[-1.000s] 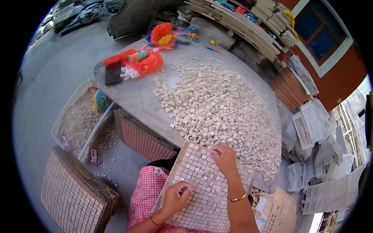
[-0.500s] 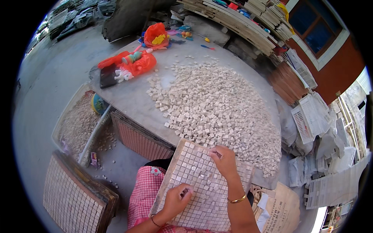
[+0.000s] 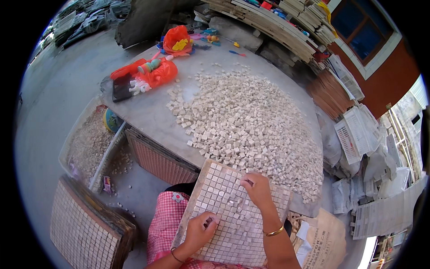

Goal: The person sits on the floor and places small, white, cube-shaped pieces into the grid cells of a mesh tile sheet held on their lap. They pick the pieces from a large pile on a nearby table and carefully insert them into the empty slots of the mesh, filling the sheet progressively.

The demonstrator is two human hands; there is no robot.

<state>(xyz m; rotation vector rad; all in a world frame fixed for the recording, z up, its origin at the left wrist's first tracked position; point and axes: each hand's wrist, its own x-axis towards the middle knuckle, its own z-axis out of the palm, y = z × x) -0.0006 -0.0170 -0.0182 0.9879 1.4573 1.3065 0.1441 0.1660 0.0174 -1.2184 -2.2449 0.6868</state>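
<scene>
A framed board (image 3: 197, 190) with rows of small square pale stone tiles lies tilted across my lap, against the table's near edge. Several loose tiles (image 3: 238, 200) rest on top of the rows near its middle. My left hand (image 3: 200, 232) is curled over the board's lower left part, thumb and fingertips pinched close to the tiles. Farther up, my right hand (image 3: 258, 192) bends its fingers into a pinch over the upper rows. Whatever either pinch holds is too small or hidden to make out. A large heap of loose tiles (image 3: 246, 121) spreads beyond the board.
The grey table (image 3: 152, 119) carries a phone (image 3: 122, 88), red plastic bags (image 3: 165, 74) and small toys. At left stand a bin of tile pieces (image 3: 89, 143) and stacked tile boards (image 3: 80, 215). White plastic crates (image 3: 351, 134) pile up at right, near a paper sack (image 3: 324, 237).
My right hand has shifted slightly down, still pinched over the upper rows. The left hand has barely moved. The view has tilted a little.
</scene>
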